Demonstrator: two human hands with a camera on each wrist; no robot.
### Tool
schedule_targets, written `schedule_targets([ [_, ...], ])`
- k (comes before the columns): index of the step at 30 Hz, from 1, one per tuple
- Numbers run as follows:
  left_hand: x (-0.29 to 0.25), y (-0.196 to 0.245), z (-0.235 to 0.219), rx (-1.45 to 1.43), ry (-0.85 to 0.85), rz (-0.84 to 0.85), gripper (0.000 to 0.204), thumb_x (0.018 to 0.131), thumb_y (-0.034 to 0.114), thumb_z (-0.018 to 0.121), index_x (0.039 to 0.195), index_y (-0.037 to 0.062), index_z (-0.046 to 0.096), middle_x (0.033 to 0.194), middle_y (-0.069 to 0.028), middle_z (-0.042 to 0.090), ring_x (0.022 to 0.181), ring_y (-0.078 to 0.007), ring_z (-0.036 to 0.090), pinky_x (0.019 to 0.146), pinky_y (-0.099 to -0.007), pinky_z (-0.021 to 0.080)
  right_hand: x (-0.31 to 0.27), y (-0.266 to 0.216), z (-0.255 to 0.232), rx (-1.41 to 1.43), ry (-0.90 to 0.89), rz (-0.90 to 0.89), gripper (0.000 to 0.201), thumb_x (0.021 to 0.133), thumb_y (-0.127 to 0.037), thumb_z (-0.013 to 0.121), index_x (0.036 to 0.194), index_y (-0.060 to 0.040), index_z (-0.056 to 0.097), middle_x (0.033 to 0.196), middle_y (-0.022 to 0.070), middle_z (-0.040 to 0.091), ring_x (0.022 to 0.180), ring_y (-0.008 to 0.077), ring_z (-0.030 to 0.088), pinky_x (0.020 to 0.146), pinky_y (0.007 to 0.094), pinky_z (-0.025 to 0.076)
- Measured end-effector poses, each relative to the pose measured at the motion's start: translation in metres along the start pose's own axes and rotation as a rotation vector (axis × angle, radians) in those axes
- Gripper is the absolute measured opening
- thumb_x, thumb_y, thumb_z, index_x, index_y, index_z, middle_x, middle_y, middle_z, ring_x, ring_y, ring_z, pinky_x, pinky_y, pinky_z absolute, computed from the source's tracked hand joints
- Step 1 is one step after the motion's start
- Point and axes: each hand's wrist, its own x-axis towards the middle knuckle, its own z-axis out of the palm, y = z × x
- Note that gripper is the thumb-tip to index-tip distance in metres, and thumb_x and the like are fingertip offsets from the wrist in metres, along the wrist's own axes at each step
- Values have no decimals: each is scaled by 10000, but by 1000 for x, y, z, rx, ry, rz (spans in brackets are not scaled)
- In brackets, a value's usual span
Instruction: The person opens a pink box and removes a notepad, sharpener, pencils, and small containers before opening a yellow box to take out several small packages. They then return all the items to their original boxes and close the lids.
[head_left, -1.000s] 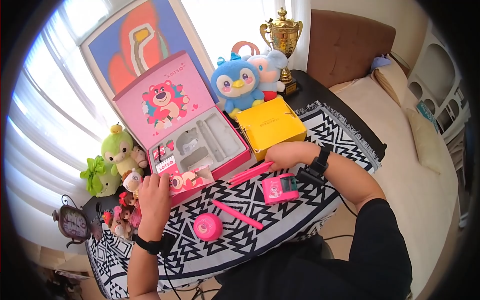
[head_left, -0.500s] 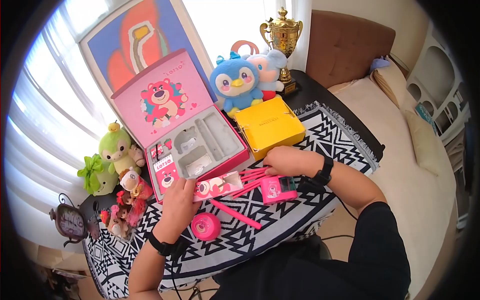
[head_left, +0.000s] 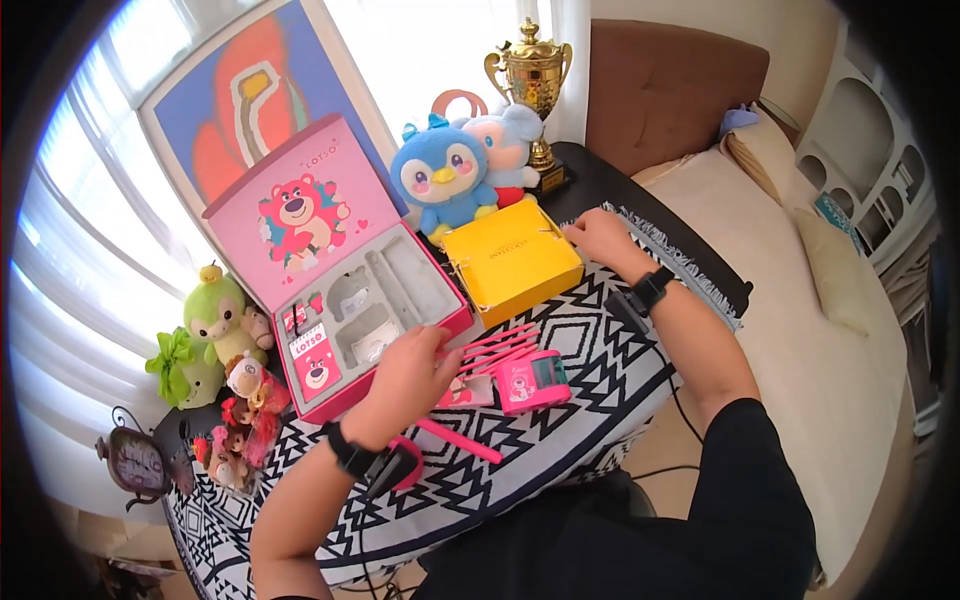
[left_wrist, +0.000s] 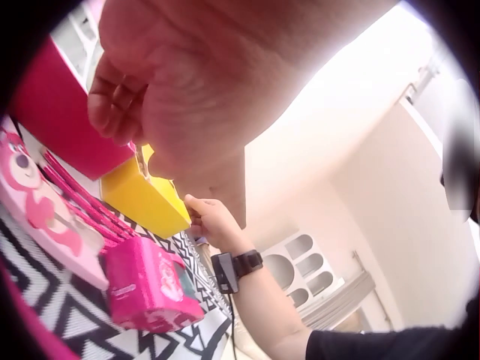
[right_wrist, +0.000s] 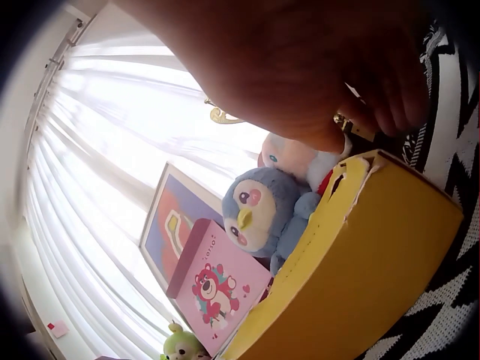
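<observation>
My left hand hovers over the front edge of the pink gift box, its fingers loosely bent with nothing seen between them in the left wrist view. Below it, a slim bear-print pencil box lies on the cloth, partly covered by the hand in the head view. Several pink pencils lie beside it, next to a pink pencil sharpener. My right hand is at the far right corner of the yellow box, fingertips close to its edge and loosely bent.
A thick pink pen lies in front; a round pink item is partly hidden by my left wrist. Plush toys and a gold trophy stand behind the yellow box. Small dolls and a clock line the left.
My left hand has released the pencil box, now on the cloth, and moved right. My right hand has left the pencils and moved up to the yellow box's far corner.
</observation>
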Motion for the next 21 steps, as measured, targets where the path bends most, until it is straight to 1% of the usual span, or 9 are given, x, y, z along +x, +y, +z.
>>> schedule_targets([
  [2, 30, 1, 13, -211, -32, -163, 274, 894, 228, 685, 966, -35, 713, 868, -224, 713, 839, -398, 696, 765, -464, 552, 11, 2, 12, 41, -45, 37, 377, 869, -336, 689, 847, 33, 765, 803, 256, 713, 801, 410, 708, 785, 468, 562],
  [3, 43, -4, 23, -208, -28, -159, 274, 894, 228, 685, 966, -35, 713, 868, -224, 713, 839, -398, 696, 765, -464, 552, 14, 1, 17, 63, -56, 20, 367, 869, -330, 689, 857, 28, 768, 815, 256, 715, 817, 409, 711, 788, 470, 563],
  [5, 65, -10, 37, -335, -106, -308, 295, 956, 225, 626, 925, -62, 687, 759, -112, 700, 633, -205, 663, 612, -350, 539, 15, -3, 25, 64, -59, 4, 331, 868, -288, 677, 875, 31, 764, 855, 268, 718, 858, 422, 711, 805, 481, 565],
  [6, 71, -10, 40, -331, -111, -300, 295, 956, 225, 626, 925, -62, 687, 759, -112, 700, 633, -205, 663, 612, -350, 539, 18, -3, 28, 68, -53, 11, 331, 868, -288, 677, 875, 31, 764, 855, 268, 718, 858, 422, 711, 805, 481, 565],
  [8, 81, -5, 41, -455, -175, -497, 315, 964, 240, 624, 905, -64, 686, 743, -79, 680, 606, -136, 634, 570, -311, 526, 20, -3, 31, 6, -30, -3, 297, 859, -240, 663, 880, 42, 752, 885, 287, 713, 873, 441, 706, 816, 496, 563],
  [13, 91, 5, 34, -541, -195, -556, 284, 956, 201, 606, 807, -41, 627, 676, -69, 634, 502, -127, 574, 448, -283, 450, 15, -8, 29, 32, 21, 1, 278, 838, -210, 654, 879, 49, 746, 887, 291, 709, 870, 451, 703, 812, 509, 562],
  [15, 94, -7, 46, -511, -110, -545, 237, 949, 154, 584, 790, -21, 599, 654, -67, 608, 464, -125, 546, 410, -279, 413, 8, -5, 17, 36, 37, 22, 283, 834, -217, 654, 871, 48, 746, 880, 287, 709, 864, 445, 704, 808, 506, 562],
  [18, 86, 2, 39, -659, -71, -603, 194, 944, 119, 566, 813, -22, 591, 654, -72, 603, 473, -137, 567, 422, -283, 429, 3, 14, 2, -8, 54, 64, 288, 828, -231, 653, 860, 38, 750, 869, 276, 710, 852, 430, 707, 803, 500, 563],
  [21, 82, -10, 49, -621, -93, -579, 172, 943, 107, 563, 835, -26, 580, 658, -79, 606, 486, -153, 590, 427, -285, 442, -2, 30, -17, -52, 73, 94, 282, 824, -240, 653, 854, 20, 757, 862, 266, 711, 843, 418, 709, 798, 495, 563],
])
